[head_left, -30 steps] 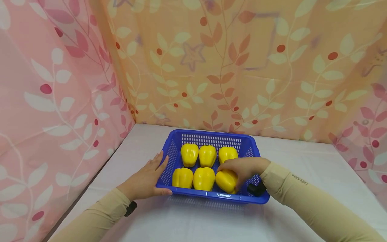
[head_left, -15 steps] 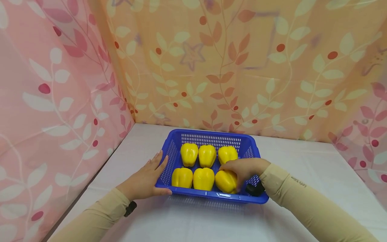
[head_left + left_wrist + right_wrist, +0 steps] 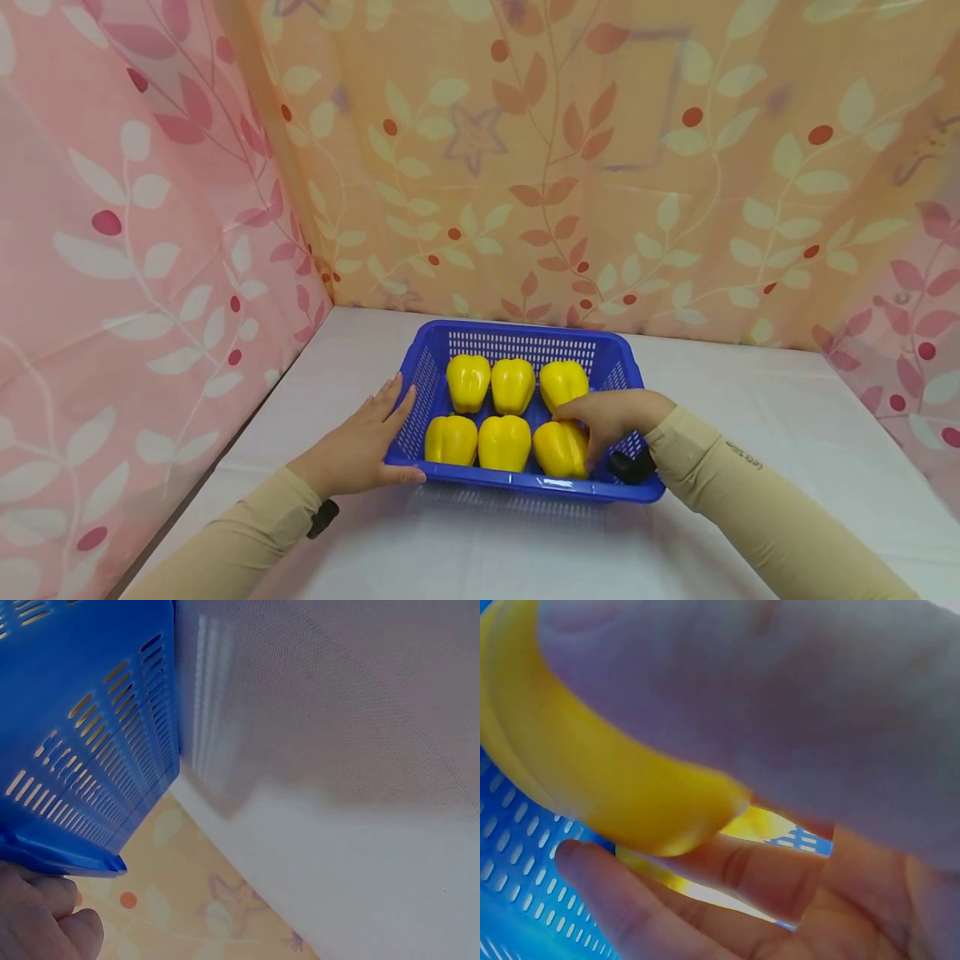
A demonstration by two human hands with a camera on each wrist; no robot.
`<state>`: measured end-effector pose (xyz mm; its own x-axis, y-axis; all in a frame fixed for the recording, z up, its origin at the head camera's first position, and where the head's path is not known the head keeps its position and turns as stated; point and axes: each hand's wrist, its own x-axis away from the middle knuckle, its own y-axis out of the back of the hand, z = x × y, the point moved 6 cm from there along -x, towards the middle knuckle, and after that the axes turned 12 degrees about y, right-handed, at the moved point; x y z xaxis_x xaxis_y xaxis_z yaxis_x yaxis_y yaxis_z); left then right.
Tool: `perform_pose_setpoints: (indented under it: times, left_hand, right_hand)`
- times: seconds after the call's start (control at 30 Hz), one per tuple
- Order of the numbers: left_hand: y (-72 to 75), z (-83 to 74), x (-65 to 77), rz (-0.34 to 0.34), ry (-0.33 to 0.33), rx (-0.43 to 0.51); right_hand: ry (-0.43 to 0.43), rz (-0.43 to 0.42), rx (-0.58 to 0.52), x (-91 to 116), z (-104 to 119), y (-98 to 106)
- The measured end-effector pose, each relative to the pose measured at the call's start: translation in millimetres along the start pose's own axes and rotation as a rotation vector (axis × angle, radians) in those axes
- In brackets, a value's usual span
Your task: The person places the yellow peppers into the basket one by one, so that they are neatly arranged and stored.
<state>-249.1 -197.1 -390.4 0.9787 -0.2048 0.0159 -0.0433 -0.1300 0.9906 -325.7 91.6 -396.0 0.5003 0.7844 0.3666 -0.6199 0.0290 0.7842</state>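
Observation:
A blue plastic basket (image 3: 487, 477) holds several yellow bell peppers in two rows. At the front right corner my right hand (image 3: 617, 417) grips one yellow bell pepper (image 3: 557, 450), which leans slightly. The right wrist view shows the thumb lying across this pepper (image 3: 630, 787), with fingers on its other side. Beside it in the front row stand a middle pepper (image 3: 504, 443) and a left pepper (image 3: 451, 440). My left hand (image 3: 360, 447) rests with extended fingers along the basket's left rim; its fingers (image 3: 56, 919) show at the rim in the left wrist view.
Behind the front row are three more peppers: left (image 3: 468, 383), middle (image 3: 513, 385) and right (image 3: 564, 382). The basket stands on a white-covered table (image 3: 750, 400). Patterned curtains (image 3: 480, 167) close off the back and sides.
My right hand has shifted slightly to the right around the pepper, which has tipped a little more upright. The left hand stays at the rim.

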Motion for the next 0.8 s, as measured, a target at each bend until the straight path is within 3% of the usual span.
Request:
perform_pose_setpoints:
  times: [0.57, 0.8]
  left_hand:
    - [2.7, -2.6, 0.9, 0.008, -0.009, -0.004]
    - [3.4, -1.6, 0.9, 0.025, -0.014, -0.008]
  right_hand:
    - [0.018, -0.045, -0.014, 11, 2, 12]
    - [0.118, -0.105, 0.011, 16, 4, 22]
